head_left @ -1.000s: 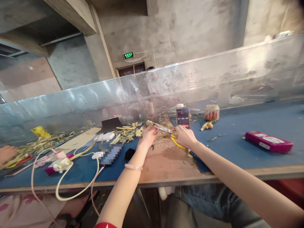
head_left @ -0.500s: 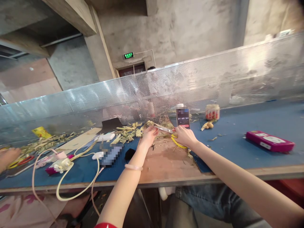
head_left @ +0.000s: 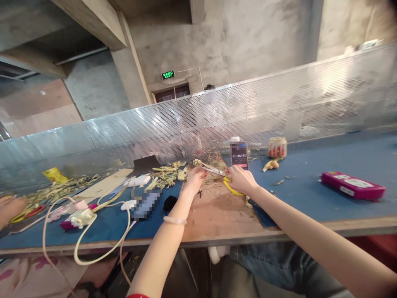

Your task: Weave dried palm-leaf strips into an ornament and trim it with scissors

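Note:
My right hand (head_left: 242, 180) is closed around the yellow handles of a pair of scissors (head_left: 214, 170), whose metal blades point left and stand slightly apart. Their tips reach the fingers of my left hand (head_left: 194, 179), which is closed on a pale yellow piece of dried plant (head_left: 196, 162). That piece sticks up above the fingertips, and its lower part is hidden by them. Both hands are over a brown board (head_left: 217, 211). Dry stems and scraps (head_left: 214, 157) lie behind the blades.
A phone (head_left: 238, 155) showing a timer stands just behind my right hand. Right of it are a glass jar (head_left: 277, 147) and a magenta pack (head_left: 352, 186). Dried plant pieces (head_left: 169, 174), cables (head_left: 77, 244) and another person's hand (head_left: 12, 209) are leftward. A perforated metal screen (head_left: 149, 126) backs the table.
The scissor blades have parted a little beside my left fingers. Both hands stay in nearly the same place. The other person's hand at the far left has shifted slightly.

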Demonstrator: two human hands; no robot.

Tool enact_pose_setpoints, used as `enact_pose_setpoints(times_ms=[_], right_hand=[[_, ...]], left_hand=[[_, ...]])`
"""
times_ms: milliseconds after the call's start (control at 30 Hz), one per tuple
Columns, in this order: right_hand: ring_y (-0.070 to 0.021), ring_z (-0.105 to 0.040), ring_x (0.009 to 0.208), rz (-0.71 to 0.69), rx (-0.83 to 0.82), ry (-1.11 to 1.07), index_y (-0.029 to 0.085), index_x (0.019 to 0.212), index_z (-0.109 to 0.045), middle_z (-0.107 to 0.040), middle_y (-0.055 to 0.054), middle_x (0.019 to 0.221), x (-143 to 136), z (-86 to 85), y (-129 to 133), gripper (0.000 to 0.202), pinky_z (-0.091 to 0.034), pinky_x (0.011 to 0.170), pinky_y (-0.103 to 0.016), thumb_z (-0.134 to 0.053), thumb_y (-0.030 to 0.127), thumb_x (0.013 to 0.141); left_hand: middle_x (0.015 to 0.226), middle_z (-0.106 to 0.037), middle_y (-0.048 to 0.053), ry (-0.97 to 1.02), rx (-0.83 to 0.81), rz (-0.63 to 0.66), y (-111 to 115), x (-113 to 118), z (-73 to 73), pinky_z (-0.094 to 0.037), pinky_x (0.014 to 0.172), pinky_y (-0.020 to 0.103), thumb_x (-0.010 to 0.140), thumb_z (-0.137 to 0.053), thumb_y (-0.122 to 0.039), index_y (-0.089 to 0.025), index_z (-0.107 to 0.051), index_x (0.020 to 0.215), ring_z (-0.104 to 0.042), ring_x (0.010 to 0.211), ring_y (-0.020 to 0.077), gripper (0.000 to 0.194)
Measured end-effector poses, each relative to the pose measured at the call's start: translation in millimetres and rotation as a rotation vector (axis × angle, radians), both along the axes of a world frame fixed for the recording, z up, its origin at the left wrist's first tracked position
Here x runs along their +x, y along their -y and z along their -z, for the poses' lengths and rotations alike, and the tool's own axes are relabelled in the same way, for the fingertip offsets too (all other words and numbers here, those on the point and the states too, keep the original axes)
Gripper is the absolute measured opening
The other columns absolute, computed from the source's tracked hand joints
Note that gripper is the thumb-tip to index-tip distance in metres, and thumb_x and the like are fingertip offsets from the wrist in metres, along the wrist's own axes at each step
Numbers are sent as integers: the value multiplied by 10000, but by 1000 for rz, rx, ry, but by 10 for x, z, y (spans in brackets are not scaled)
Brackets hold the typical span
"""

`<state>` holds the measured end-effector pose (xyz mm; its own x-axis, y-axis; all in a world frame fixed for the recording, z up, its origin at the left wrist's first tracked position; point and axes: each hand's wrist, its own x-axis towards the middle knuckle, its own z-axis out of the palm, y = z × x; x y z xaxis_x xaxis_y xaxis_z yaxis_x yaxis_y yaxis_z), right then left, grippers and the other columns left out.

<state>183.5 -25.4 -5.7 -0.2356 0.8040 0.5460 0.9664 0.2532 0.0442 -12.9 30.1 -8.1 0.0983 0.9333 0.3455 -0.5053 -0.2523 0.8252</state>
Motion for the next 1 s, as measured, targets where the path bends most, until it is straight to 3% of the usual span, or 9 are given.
enact_pose_setpoints(times_ms=[167, 400, 800, 1000], right_hand=[[-228, -552, 931, 17, -47, 15, 151, 996, -534, -558, -113, 993, 2, -18, -2, 338, -411, 628, -264, -439, 430, 830], [-228, -549, 934, 0, -2, -14, 160, 1000, -518, -556, -112, 1002, -9, -2, 10, 395, -400, 617, -252, -385, 497, 844], [-217, -562, 890, -25, 18, -3, 159, 955, -525, -573, -97, 962, 0, 28, -60, 313, -379, 594, -246, -454, 433, 820], [-210, -551, 886, 77, 63, -164, 170, 938, -511, -563, -93, 979, 45, 18, -60, 298, -368, 598, -256, -404, 430, 837]], left_hand=[[622, -625, 2, 12, -22, -3, -15, -6, 4, -439, 598, 231, 534, -752, -115, -137, -598, 617, -579, 584, 96, 176], [592, -613, -2, -58, 14, 6, 2, 12, 4, -434, 587, 221, 530, -742, -112, -138, -625, 611, -564, 570, 92, 144], [615, -621, 4, -68, -2, 21, 54, 32, -18, -438, 592, 216, 538, -756, -136, -135, -638, 618, -570, 603, 95, 143], [726, -663, 27, -25, -27, 4, 52, 26, -44, -443, 613, 234, 567, -761, -185, -128, -628, 669, -577, 611, 93, 177]])
